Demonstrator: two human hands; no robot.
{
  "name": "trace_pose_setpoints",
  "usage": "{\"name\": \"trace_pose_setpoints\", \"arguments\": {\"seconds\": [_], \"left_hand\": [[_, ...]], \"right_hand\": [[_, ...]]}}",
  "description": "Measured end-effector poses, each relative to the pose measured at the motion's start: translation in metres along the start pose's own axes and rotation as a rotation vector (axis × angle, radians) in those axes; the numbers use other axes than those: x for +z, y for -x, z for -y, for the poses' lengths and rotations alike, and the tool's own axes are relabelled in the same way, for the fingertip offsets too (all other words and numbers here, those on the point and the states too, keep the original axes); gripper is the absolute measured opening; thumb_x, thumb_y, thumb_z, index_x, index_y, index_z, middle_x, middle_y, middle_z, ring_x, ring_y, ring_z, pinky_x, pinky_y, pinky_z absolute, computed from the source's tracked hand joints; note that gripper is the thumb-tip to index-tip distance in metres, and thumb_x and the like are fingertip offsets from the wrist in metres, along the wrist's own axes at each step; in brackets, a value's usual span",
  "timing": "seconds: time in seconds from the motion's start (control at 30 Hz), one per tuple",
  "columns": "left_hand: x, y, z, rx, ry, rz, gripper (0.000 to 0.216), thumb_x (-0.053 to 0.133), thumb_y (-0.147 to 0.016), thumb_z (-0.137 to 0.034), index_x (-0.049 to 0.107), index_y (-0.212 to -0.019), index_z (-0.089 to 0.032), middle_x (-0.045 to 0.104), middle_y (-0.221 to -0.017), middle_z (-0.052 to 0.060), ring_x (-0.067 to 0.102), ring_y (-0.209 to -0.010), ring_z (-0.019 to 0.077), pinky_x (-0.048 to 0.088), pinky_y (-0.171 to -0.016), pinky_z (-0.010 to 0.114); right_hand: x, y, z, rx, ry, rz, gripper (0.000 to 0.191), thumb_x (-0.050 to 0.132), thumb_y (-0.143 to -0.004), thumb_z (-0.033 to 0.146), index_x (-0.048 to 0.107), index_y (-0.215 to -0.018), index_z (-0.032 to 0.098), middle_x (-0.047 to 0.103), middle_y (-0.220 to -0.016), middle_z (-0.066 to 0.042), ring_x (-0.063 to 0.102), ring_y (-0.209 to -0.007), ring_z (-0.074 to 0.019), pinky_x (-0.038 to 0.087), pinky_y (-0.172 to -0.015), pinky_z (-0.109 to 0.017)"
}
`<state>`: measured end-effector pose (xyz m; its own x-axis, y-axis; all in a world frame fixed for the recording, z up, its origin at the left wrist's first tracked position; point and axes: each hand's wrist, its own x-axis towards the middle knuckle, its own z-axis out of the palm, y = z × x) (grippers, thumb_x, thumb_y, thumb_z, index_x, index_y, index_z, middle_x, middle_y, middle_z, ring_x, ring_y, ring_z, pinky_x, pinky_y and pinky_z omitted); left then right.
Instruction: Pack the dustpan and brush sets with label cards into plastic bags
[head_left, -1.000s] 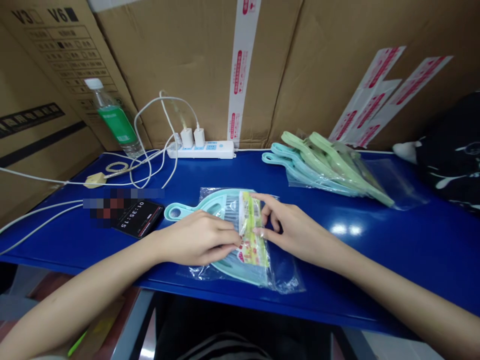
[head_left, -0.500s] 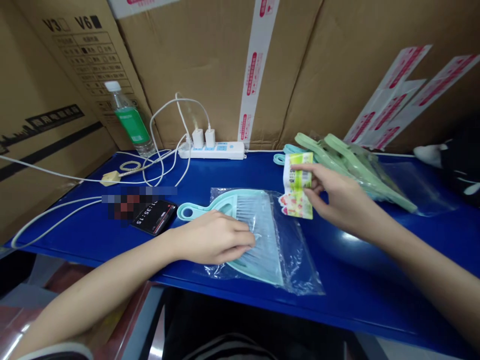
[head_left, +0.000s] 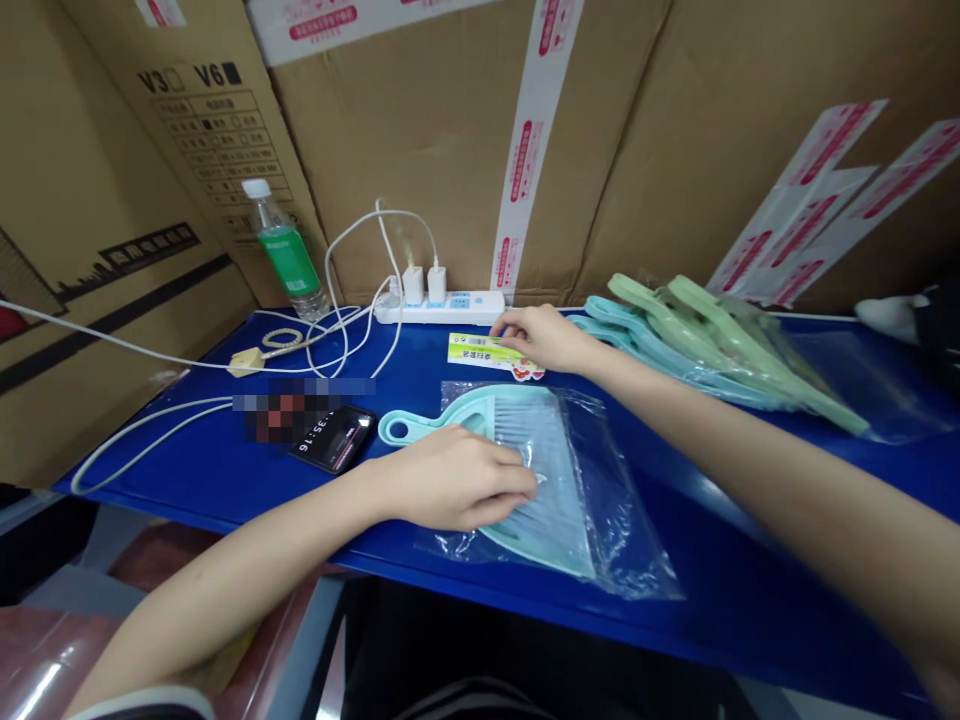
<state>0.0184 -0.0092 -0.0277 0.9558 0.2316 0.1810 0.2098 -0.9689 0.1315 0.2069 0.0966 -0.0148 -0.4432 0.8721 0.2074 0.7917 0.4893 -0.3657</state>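
Observation:
A light-blue dustpan with a brush [head_left: 551,480] lies in a clear plastic bag [head_left: 637,530] at the table's front, its looped handle pointing left. Over it, my left hand [head_left: 465,480] presses down with curled fingers held together, thumb and fingertips on the bagged set. Behind the set, my right hand [head_left: 536,335] pinches the right part of a yellow-green printed card [head_left: 476,352]. The card is flat at the tabletop, close in front of the power strip. To the right of that hand lie more bagged dustpan sets, light blue [head_left: 637,345] and pale green [head_left: 720,320].
A white power strip [head_left: 472,307] with plugged-in chargers and loose white cables stands along the cardboard wall [head_left: 420,120]. A green-labelled bottle [head_left: 289,260] is at the back left. A phone [head_left: 337,438] lies left of the dustpan on the blue table [head_left: 300,500].
My right hand has carried the card leftward and back, from above the bag's right side down to the table by the power strip. My left hand stays on the dustpan set; the view has shifted slightly.

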Motion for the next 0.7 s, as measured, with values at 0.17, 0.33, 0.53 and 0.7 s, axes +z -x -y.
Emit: {"name": "trace_pose_setpoints", "arguments": {"seconds": [0.17, 0.33, 0.53, 0.7], "left_hand": [[0.0, 0.0, -0.002, 0.005, -0.068, 0.033, 0.015, 0.048, -0.093, -0.016, 0.063, -0.089, -0.016, 0.066, -0.076, 0.0, 0.061, -0.069, 0.0134, 0.04, -0.054, 0.026], [-0.008, 0.004, 0.003, -0.134, -0.256, -0.078, 0.02, 0.044, -0.094, -0.019, 0.062, -0.085, -0.017, 0.064, -0.074, 0.0, 0.058, -0.064, 0.0136, 0.042, -0.057, 0.025], [-0.024, 0.007, 0.016, -0.657, -0.542, -0.028, 0.025, 0.04, -0.095, -0.023, 0.061, -0.086, -0.014, 0.066, -0.08, 0.008, 0.064, -0.079, 0.0229, 0.048, -0.067, 0.032], [-0.022, 0.0, 0.018, -0.896, -0.276, 0.2, 0.03, 0.04, -0.098, -0.038, 0.057, -0.102, -0.015, 0.068, -0.074, 0.004, 0.066, -0.071, 0.024, 0.045, -0.062, 0.032]], "right_hand": [[0.011, -0.013, 0.004, 0.009, 0.072, -0.155, 0.018, 0.058, -0.077, 0.007, 0.068, -0.085, 0.018, 0.072, -0.088, -0.009, 0.065, -0.088, -0.0258, 0.047, -0.077, -0.037], [-0.012, 0.021, 0.009, -0.026, 0.042, -0.189, 0.012, 0.053, -0.079, 0.012, 0.063, -0.08, 0.019, 0.069, -0.072, -0.003, 0.065, -0.071, -0.0197, 0.047, -0.067, -0.032], [-0.024, 0.102, -0.004, 0.182, -0.425, 0.236, 0.017, 0.056, -0.081, 0.033, 0.05, -0.07, 0.023, 0.061, -0.055, 0.002, 0.062, -0.046, -0.0147, 0.049, -0.05, -0.029], [-0.022, 0.127, -0.011, 0.325, -0.897, 0.364, 0.038, 0.07, -0.073, 0.049, 0.056, -0.093, 0.02, 0.063, -0.091, -0.005, 0.068, -0.077, -0.0189, 0.058, -0.064, -0.034]]}}
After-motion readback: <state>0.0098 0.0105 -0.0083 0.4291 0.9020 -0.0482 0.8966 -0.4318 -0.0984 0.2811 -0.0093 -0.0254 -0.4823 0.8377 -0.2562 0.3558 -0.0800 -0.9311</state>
